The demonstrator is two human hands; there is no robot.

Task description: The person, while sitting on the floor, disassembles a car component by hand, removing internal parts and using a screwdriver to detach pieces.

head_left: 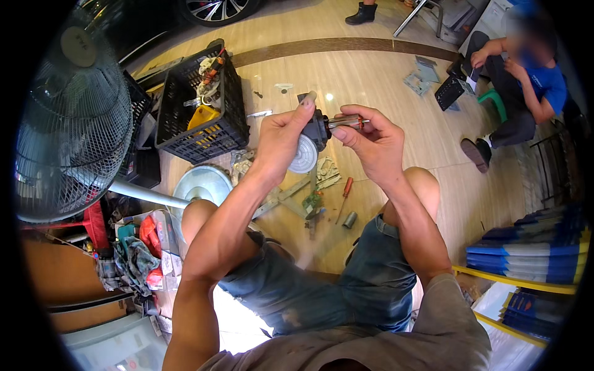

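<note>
The black crate [201, 148] stands on the tiled floor [371, 77], a yellow object [202, 116] among its contents. Right of the crate, the left hand [281, 139] grasps a dark housing [318, 128] with a round grey disc [304, 156]. Farther right of the crate, the right hand [371, 139] pinches a silver cylinder [346, 122], its left end at the housing; whether they are joined cannot be told. A fan [77, 123] stands left of the crate. On the crate's near side, to its right, lie a red-handled screwdriver [348, 187] and a short metal tube [349, 219]. Well right of the crate sits a person [547, 93] in blue; beyond the crate is a car wheel [216, 7].
</note>
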